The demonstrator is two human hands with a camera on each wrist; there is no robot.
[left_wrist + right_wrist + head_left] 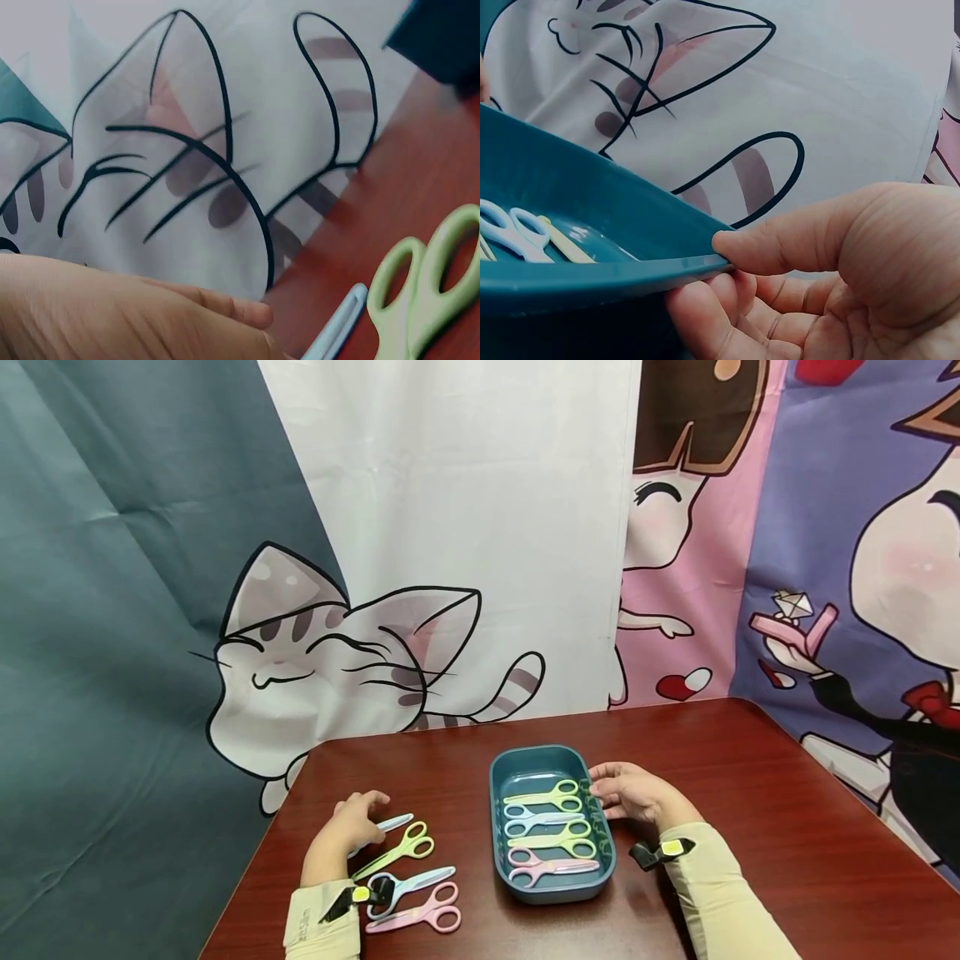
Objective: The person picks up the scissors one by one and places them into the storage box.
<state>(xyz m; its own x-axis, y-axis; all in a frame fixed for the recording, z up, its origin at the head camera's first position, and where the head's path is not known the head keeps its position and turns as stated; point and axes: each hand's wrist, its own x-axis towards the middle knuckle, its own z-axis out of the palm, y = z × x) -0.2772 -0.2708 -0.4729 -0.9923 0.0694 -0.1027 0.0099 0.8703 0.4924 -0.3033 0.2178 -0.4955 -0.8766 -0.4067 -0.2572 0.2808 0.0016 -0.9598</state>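
My right hand (633, 795) pinches the rim of a teal plastic tray (504, 881), thumb above the edge and fingers under it, as the right wrist view shows. Inside the tray lies a column of scissors: green scissors (555, 841), pink scissors (558, 866), blue scissors (551, 818) and more green scissors at the far end. My left hand (352, 818) hovers low over blue scissors (397, 821), whose handles it partly hides. Its thumb and fingers are spread apart. Nearer me are green scissors (393, 856), blue scissors (420, 883) and pink scissors (420, 914).
A reddish-brown wooden table (720, 760) carries everything. Behind it hangs a cloth backdrop (480, 510) with a cartoon cat and figures. Black straps (660, 853) with small yellow pieces are on both wrists.
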